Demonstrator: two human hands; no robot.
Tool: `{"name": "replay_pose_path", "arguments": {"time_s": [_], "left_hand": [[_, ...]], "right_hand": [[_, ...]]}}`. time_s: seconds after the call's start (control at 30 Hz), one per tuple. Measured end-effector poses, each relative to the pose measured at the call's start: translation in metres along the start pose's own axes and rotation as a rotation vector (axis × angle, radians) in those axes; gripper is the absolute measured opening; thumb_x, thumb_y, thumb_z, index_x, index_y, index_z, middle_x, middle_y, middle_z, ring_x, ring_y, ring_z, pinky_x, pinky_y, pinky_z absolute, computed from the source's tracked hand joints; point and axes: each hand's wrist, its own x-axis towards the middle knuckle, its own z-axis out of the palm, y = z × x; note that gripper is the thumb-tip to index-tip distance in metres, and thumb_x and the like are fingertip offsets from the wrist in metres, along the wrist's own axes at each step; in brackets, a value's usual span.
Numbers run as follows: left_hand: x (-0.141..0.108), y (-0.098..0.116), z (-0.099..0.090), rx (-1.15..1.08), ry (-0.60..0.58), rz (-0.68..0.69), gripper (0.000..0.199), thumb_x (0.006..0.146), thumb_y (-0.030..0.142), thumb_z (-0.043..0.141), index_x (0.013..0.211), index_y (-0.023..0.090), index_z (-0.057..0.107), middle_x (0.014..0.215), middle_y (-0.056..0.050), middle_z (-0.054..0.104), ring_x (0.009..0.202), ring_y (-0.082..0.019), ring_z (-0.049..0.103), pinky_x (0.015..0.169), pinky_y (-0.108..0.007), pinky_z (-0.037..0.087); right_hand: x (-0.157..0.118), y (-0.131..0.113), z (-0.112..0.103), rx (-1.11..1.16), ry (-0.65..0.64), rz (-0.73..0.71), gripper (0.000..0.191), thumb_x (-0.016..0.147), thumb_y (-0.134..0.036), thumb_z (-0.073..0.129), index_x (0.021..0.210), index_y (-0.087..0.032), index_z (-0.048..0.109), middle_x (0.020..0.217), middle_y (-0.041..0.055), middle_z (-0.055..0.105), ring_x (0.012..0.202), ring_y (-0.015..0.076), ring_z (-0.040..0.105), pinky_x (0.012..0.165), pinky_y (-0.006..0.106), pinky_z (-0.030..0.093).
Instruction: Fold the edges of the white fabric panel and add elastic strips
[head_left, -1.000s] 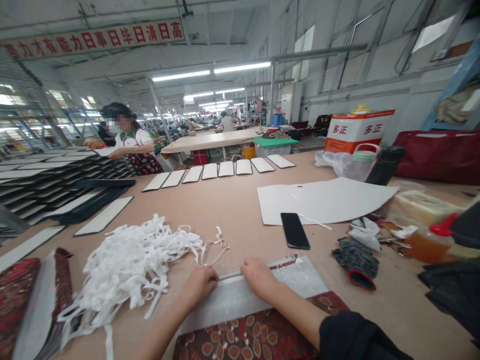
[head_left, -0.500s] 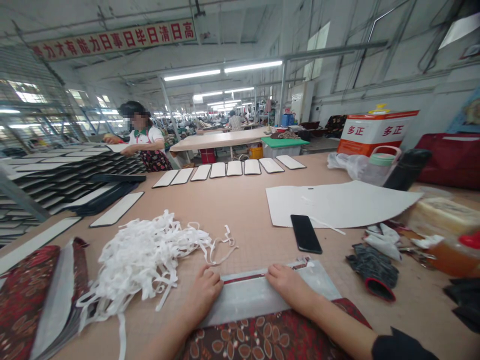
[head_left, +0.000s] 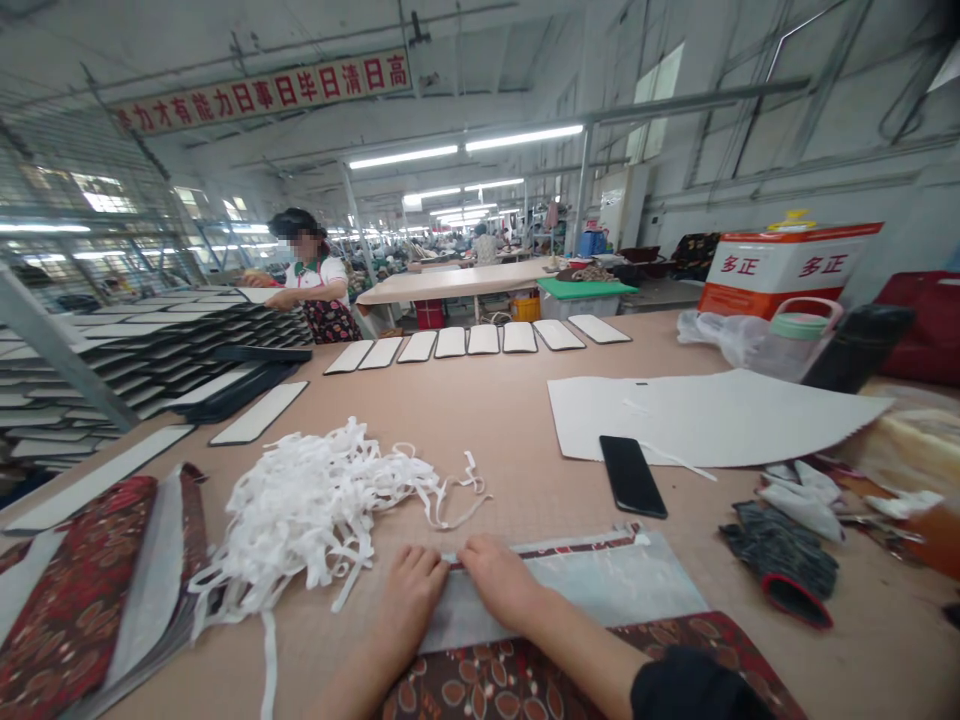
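Observation:
In front of me lies a fabric panel with a pale grey-blue backing and dark red leaf-patterned cloth along its near side. A narrow patterned strip runs along its far edge. My left hand is closed on the left end of that edge, fingers curled over it. Close beside it, my right hand presses the strip with bent fingers. Both sets of fingertips are partly hidden. Left of my hands is a tangled heap of white tape.
Folded patterned fabric lies at left. A black phone, a large white sheet and a dark grey sleeve-like item are at right. White panels line the far edge. A co-worker stands beyond, near stacked panels.
My right hand has slid left along the strip, close to my left hand, baring more of the strip at right. The view has turned slightly left.

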Motion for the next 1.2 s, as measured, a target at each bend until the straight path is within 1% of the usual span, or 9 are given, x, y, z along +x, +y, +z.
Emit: {"name": "replay_pose_path", "arguments": {"time_s": [0.13,0.23,0.33,0.47,0.6,0.83,0.97,1.07,1.2], "left_hand": [[-0.014,-0.009,0.010,-0.097,0.151,-0.046,0.022,0.086,0.013,0.040,0.101,0.019,0.056,0.098,-0.006,0.057,0.085,-0.017,0.052,0.075,-0.030,0.042],[-0.021,-0.011,0.011,-0.109,0.211,-0.040,0.020,0.087,0.018,0.038,0.093,0.019,0.058,0.097,-0.006,0.057,0.085,-0.017,0.052,0.074,-0.029,0.042],[-0.025,-0.010,0.006,-0.040,0.197,-0.038,0.017,0.087,0.019,0.042,0.086,0.020,0.059,0.095,-0.005,0.056,0.082,-0.017,0.051,0.072,-0.030,0.040],[-0.025,-0.008,0.001,0.043,0.132,-0.089,0.012,0.083,0.019,0.050,0.086,0.022,0.060,0.081,-0.002,0.055,0.073,-0.016,0.048,0.067,-0.030,0.036],[-0.025,-0.009,0.001,-0.008,0.084,-0.167,0.015,0.084,0.021,0.048,0.088,0.024,0.062,0.079,-0.002,0.056,0.073,-0.016,0.049,0.068,-0.030,0.035],[-0.018,-0.012,-0.003,-0.196,0.016,-0.318,0.017,0.083,0.020,0.046,0.081,0.020,0.063,0.081,-0.003,0.057,0.080,-0.017,0.051,0.072,-0.028,0.037],[-0.013,-0.011,-0.008,-0.233,-0.049,-0.265,0.022,0.083,0.017,0.044,0.095,0.023,0.061,0.087,-0.002,0.057,0.084,-0.017,0.051,0.074,-0.028,0.037],[-0.011,-0.010,-0.008,-0.215,-0.104,-0.248,0.024,0.085,0.020,0.041,0.092,0.023,0.063,0.085,-0.002,0.057,0.082,-0.017,0.051,0.072,-0.029,0.036],[-0.011,-0.013,-0.006,-0.263,-0.095,-0.261,0.024,0.084,0.019,0.041,0.093,0.023,0.064,0.086,-0.002,0.058,0.083,-0.017,0.052,0.073,-0.028,0.037]], "right_hand": [[0.015,-0.010,0.022,0.016,0.043,0.037,0.022,0.086,-0.012,0.040,0.087,-0.016,0.062,0.091,0.0065,0.056,0.092,0.0194,0.047,0.077,0.029,0.038],[0.019,-0.007,0.031,0.035,0.065,-0.009,0.021,0.087,-0.015,0.041,0.085,-0.017,0.062,0.090,0.0050,0.055,0.091,0.0179,0.047,0.077,0.028,0.037],[0.021,-0.007,0.037,0.054,0.105,-0.029,0.018,0.087,-0.017,0.043,0.085,-0.017,0.062,0.089,0.0039,0.055,0.090,0.0177,0.047,0.077,0.028,0.036],[0.027,-0.009,0.043,0.062,0.143,0.004,0.015,0.086,-0.017,0.047,0.083,-0.018,0.062,0.085,0.0031,0.056,0.086,0.0177,0.048,0.075,0.028,0.036],[0.031,-0.011,0.048,0.049,0.162,-0.020,0.012,0.085,-0.018,0.050,0.080,-0.018,0.061,0.082,0.0022,0.056,0.085,0.0176,0.048,0.072,0.027,0.036],[0.017,-0.010,0.042,-0.126,0.173,-0.346,0.009,0.084,-0.017,0.051,0.088,-0.014,0.058,0.086,0.0053,0.055,0.083,0.0189,0.047,0.070,0.030,0.035],[0.016,-0.010,0.044,-0.038,0.193,-0.217,0.008,0.085,-0.018,0.051,0.086,-0.017,0.058,0.084,0.0028,0.055,0.084,0.0183,0.047,0.070,0.029,0.036],[0.017,-0.013,0.051,0.031,0.230,-0.098,0.009,0.085,-0.016,0.050,0.085,-0.018,0.059,0.084,0.0022,0.055,0.084,0.0182,0.048,0.071,0.029,0.036],[0.017,-0.015,0.057,0.071,0.260,-0.016,0.010,0.084,-0.014,0.051,0.088,-0.019,0.058,0.087,0.0020,0.055,0.086,0.0179,0.047,0.073,0.030,0.037]]}}
